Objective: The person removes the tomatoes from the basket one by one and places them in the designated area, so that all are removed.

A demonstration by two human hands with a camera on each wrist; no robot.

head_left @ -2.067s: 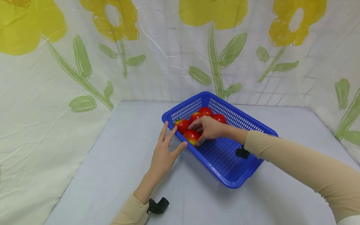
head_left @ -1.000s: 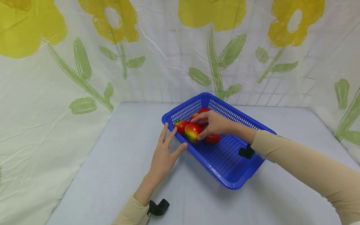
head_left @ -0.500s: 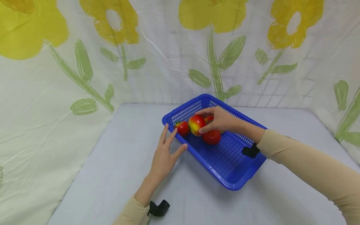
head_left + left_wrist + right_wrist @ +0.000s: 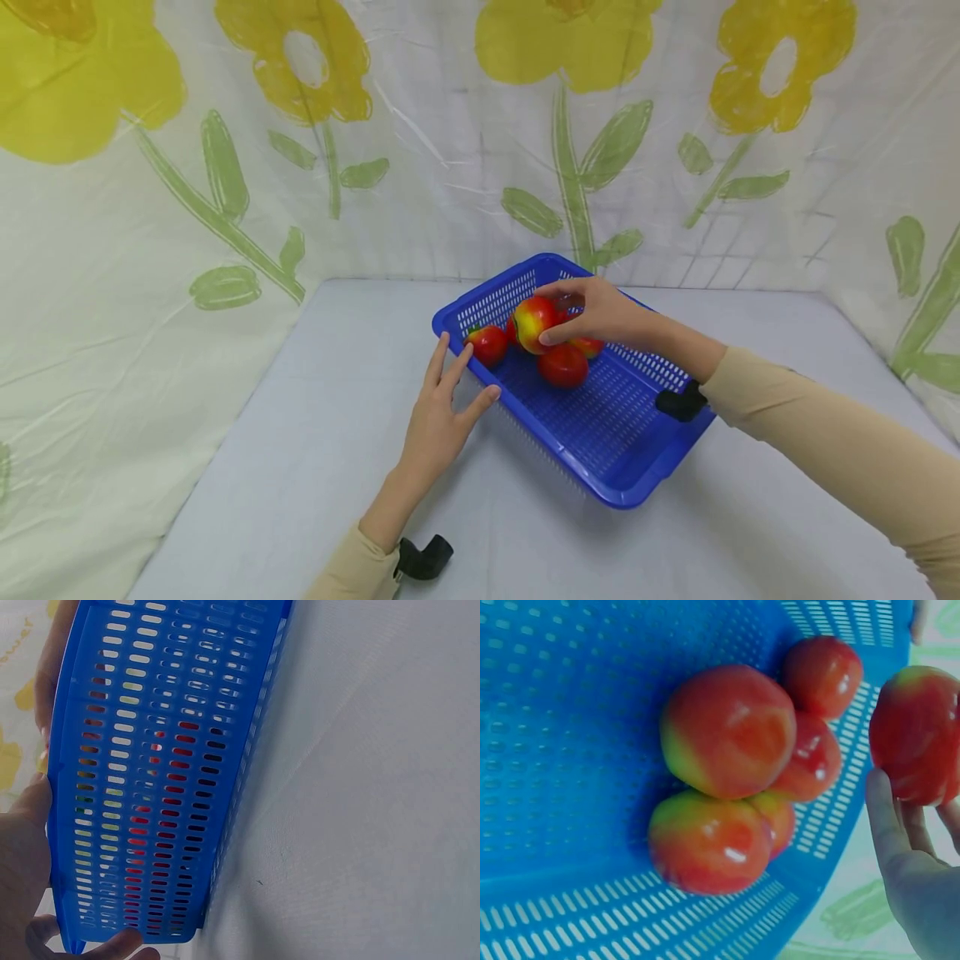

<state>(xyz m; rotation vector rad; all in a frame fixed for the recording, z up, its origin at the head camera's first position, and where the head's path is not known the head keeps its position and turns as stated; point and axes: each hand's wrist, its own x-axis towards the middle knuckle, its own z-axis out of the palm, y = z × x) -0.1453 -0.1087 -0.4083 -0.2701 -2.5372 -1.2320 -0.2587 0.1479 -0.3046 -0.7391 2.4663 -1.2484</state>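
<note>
In the head view my right hand [image 4: 600, 312] holds a glossy red and yellow tomato [image 4: 534, 325] between thumb and fingers. The tomato is raised above several others in a blue plastic basket [image 4: 567, 458]. Among those, one with a bit of green [image 4: 487, 345] lies by the left corner and a redder tomato [image 4: 562, 365] lies nearer the middle. The right wrist view shows the held tomato [image 4: 916, 735] apart from the pile. My left hand [image 4: 435, 417] has spread, straight fingers touching the basket's near-left rim; its thumb also reaches that side in the head view.
The basket sits slantwise on a table with a pale cover [image 4: 315, 433]. Slotted walls rise around the tomatoes. Behind stands a white sheet [image 4: 435, 217] printed with yellow flowers. A black wrist mount [image 4: 423, 558] is on the left sleeve, another [image 4: 681, 403] on the right.
My right hand has reached among the tomatoes, gripped one, and lifted it up and to the right. My left hand stays at the rim, and the basket keeps its place.
</note>
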